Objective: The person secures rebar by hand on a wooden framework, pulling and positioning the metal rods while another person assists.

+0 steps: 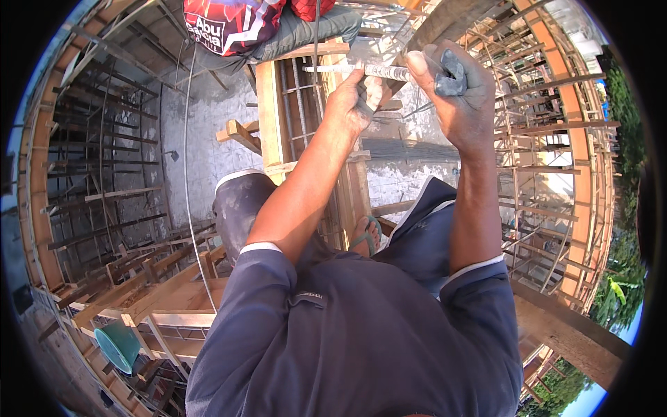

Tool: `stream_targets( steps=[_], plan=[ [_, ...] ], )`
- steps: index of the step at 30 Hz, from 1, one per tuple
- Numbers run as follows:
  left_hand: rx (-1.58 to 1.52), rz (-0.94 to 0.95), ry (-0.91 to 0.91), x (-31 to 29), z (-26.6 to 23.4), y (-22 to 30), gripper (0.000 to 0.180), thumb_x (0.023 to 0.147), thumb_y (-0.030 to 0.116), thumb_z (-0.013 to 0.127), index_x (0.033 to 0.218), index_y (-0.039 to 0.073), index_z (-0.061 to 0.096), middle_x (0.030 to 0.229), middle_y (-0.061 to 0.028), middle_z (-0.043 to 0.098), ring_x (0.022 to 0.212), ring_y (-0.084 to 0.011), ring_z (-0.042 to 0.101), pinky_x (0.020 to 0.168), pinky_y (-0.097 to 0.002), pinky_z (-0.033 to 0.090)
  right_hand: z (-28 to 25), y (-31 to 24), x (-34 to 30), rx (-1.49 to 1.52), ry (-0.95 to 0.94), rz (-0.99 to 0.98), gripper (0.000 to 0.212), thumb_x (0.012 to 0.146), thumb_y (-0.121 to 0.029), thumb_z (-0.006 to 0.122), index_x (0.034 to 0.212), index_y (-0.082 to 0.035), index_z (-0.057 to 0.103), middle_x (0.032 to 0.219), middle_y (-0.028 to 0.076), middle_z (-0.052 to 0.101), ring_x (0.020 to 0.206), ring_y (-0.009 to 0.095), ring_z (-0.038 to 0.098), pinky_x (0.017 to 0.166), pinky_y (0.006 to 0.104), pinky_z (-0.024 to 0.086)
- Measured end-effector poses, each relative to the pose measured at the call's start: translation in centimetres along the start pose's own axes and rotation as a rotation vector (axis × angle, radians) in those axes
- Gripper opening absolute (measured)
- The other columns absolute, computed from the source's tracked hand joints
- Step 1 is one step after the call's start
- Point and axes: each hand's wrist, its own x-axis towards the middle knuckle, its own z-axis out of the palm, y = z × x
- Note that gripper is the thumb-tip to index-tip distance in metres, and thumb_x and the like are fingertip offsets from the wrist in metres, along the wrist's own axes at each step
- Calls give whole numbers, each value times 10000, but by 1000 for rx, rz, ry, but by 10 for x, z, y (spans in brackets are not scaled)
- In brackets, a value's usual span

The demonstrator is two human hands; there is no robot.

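Across dusty hands [471, 101] runs a whitish strip [388, 71].

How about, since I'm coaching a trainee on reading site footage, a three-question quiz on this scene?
1. Where is the dark object? A) on the floor; B) in the right hand; C) on a knee.
2. True or false: the green bucket is at the picture's lower left.
3. Fill in: the left hand holds a narrow ____ strip.

Key: 1 B; 2 true; 3 white.
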Motion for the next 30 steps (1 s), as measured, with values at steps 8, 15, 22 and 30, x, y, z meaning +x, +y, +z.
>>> stream_targets(
  steps=[8, 15, 22, 30],
  plan=[
    [-34, 102, 80, 58, -53, 31, 211, 1028, 226, 553, 1087, 32, 611, 971, -111, 676, 825, -223, 671, 735, -357, 626, 68, 47, 21, -4, -20, -87, 397, 814, -183, 819, 1092, 52, 661, 875, 166, 719, 820, 204, 703, 750, 304, 526],
    [-49, 176, 205, 88, -54, 42, 205, 1047, 193, 502, 1072, 36, 631, 986, -114, 700, 889, -220, 704, 847, -373, 609, 98, 79, 51, 76, -93, 4, 338, 872, -192, 743, 1107, 35, 657, 905, 132, 726, 812, 137, 652, 772, 303, 519],
    [212, 132, 212, 52, -56, 12, 200, 1021, 166, 519, 1121, 7, 587, 1014, -96, 651, 849, -191, 650, 744, -341, 598, 114, 112, 53, 81, -118, 43, 351, 847, -188, 759, 1118, 19, 676, 939, 124, 731, 846, 151, 669, 789, 308, 525],
    [403, 435, 453, -24, -28, 51, 182, 1000, 162, 519, 1099, 19, 576, 913, -82, 696, 786, -182, 675, 670, -307, 570, 124, 103, 82, -2, -70, -65, 421, 828, -202, 774, 1173, 15, 668, 1082, 179, 712, 978, 199, 684, 882, 327, 523]
  ],
)
